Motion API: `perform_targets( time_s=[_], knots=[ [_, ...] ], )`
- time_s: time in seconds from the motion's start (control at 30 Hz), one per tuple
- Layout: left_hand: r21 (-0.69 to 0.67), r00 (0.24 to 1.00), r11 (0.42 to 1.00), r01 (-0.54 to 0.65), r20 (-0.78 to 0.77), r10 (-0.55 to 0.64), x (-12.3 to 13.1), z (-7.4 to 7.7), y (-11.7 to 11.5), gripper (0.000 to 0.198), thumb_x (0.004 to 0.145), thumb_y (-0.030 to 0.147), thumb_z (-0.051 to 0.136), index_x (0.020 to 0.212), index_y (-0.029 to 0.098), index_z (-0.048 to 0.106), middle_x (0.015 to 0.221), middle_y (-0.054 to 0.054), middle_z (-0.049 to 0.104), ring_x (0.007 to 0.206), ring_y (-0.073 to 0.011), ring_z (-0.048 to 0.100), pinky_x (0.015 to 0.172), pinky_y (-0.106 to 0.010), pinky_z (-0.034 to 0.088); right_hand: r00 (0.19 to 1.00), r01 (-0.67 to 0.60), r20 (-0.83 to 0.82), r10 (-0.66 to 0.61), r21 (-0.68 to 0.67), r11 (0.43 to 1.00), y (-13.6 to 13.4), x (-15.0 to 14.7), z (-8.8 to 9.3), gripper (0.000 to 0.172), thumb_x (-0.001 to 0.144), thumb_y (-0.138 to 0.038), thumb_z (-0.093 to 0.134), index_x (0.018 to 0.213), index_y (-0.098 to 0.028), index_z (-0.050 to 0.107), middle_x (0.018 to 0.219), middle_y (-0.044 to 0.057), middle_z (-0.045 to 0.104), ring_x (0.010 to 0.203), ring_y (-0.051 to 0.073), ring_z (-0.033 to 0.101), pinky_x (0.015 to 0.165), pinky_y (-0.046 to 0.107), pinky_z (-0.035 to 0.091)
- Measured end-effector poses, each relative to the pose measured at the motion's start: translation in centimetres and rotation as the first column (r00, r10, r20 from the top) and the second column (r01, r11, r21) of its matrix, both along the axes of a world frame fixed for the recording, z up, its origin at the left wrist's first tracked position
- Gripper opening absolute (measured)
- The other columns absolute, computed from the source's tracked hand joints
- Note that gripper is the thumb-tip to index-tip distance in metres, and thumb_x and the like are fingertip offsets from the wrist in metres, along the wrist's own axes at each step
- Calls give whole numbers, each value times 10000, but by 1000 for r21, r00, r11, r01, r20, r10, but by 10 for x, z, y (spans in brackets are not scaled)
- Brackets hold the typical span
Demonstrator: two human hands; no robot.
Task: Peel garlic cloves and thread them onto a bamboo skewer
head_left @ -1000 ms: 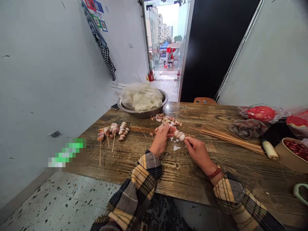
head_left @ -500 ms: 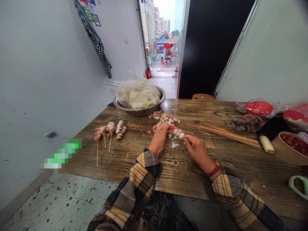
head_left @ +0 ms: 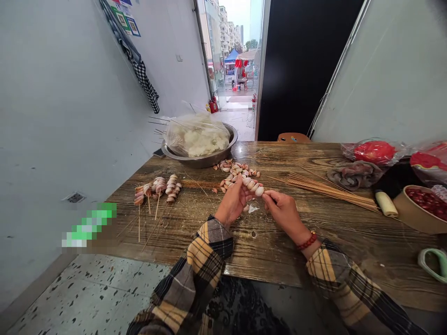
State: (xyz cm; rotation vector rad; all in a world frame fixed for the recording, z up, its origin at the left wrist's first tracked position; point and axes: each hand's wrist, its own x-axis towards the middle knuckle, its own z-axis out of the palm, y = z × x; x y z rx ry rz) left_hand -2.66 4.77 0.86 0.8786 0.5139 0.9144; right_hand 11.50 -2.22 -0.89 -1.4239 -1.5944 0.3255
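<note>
Between my hands, above the middle of the table, is a skewer of garlic cloves point(head_left: 254, 185), with several pale cloves in a row. My right hand point(head_left: 283, 211) pinches the near right end, by the last clove. At the far left end my left hand point(head_left: 230, 204) has its thumb up beside the cloves and its fingers curled under them. Just beyond lies a pile of loose garlic cloves point(head_left: 235, 168). Scraps of white skin point(head_left: 252, 209) lie below the hands. Several filled garlic skewers point(head_left: 159, 185) rest on the left side of the table.
A metal basin point(head_left: 199, 161) holding a plastic bag of something whitish stands at the back left. Bare bamboo sticks point(head_left: 324, 190) lie to the right, near a crumpled cloth point(head_left: 354, 175), a paper bowl of dark red pieces point(head_left: 415, 214) and a pale green handle point(head_left: 433, 265).
My left hand has opened its pinch a little and rolled, so its fingers show beneath the cloves. The skewer has tilted slightly; the right hand keeps its pinch. The view has shifted slightly.
</note>
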Motion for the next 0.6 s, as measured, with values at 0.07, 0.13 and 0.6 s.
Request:
perform_targets(
  time_s=[0.07, 0.13, 0.6],
  knots=[
    [-23, 1000, 1000, 4, 23, -3, -1, 2, 0, 452, 859, 548, 528, 909, 115, 649, 927, -110, 692, 860, -192, 673, 774, -290, 526, 1000, -1, -30, 0, -11, 1000, 0, 1, 1, 285, 921, -317, 476, 752, -190, 666, 562, -19, 604, 545, 137, 563, 590, 237, 391],
    [-13, 1000, 1000, 2, 29, -2, -1, 2, 0, 412, 835, 520, 585, 894, 117, 648, 932, -105, 693, 860, -191, 675, 777, -291, 531, 999, 3, -39, -4, -19, 1000, 0, 2, 1, 279, 918, -325, 482, 768, -187, 672, 572, -16, 616, 555, 141, 572, 598, 241, 397],
    [197, 946, 954, -227, -187, 264, -18, -2, 18, 364, 777, 473, 658, 892, 128, 640, 834, -75, 680, 696, -139, 637, 672, -265, 502, 992, 123, -6, -123, 87, 989, 2, 19, -3, 302, 917, -350, 457, 974, -183, 702, 736, 31, 697, 642, 170, 616, 645, 272, 447]
  ],
)
